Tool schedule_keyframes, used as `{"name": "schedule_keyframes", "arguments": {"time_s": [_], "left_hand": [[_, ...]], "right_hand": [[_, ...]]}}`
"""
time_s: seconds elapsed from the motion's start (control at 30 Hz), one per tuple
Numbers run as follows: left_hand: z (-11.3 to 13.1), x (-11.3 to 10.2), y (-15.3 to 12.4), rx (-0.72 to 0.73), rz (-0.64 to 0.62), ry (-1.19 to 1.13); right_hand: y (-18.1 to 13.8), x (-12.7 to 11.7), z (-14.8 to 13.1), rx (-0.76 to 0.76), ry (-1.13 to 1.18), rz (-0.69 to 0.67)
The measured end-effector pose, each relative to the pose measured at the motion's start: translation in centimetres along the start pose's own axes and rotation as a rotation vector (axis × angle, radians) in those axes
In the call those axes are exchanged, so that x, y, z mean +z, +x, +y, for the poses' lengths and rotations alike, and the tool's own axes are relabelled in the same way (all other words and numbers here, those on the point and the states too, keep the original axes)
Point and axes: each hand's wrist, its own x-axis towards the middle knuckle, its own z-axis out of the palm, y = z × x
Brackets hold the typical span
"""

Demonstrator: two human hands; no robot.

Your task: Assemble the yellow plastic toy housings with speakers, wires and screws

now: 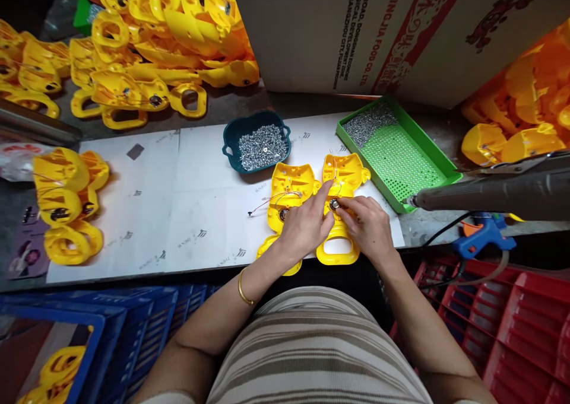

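Note:
Two yellow plastic shell halves lie side by side on the white sheet in front of me, a left shell and a right shell. My left hand rests across both, its index finger stretched out onto the right shell. My right hand pinches a small round metal part seated in the right shell. A thin red wire runs from the left shell.
A dark teal basket of screws and a green tray of screws stand behind the shells. A hanging power screwdriver reaches in from the right. Yellow shells are piled at the left and back. A cardboard box stands behind.

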Motion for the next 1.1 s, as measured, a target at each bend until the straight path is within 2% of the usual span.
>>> {"name": "schedule_keyframes", "arguments": {"time_s": [0.13, 0.5, 0.83, 1.1], "left_hand": [[0.2, -0.3, 0.5, -0.022, -0.037, 0.060], [0.0, -0.3, 1.0, 0.001, -0.005, 0.072], [0.0, -0.4, 1.3, -0.004, -0.060, 0.096], [0.3, -0.7, 1.5, 0.004, -0.050, 0.170]], "right_hand": [[0.1, -0.1, 0.2, -0.017, 0.014, -0.006], [0.0, 0.0, -0.2, -0.022, -0.011, 0.034], [-0.3, 0.3, 0.6, 0.061, -0.113, 0.016], [-0.1, 0.2, 1.2, -0.028, -0.131, 0.015]]}}
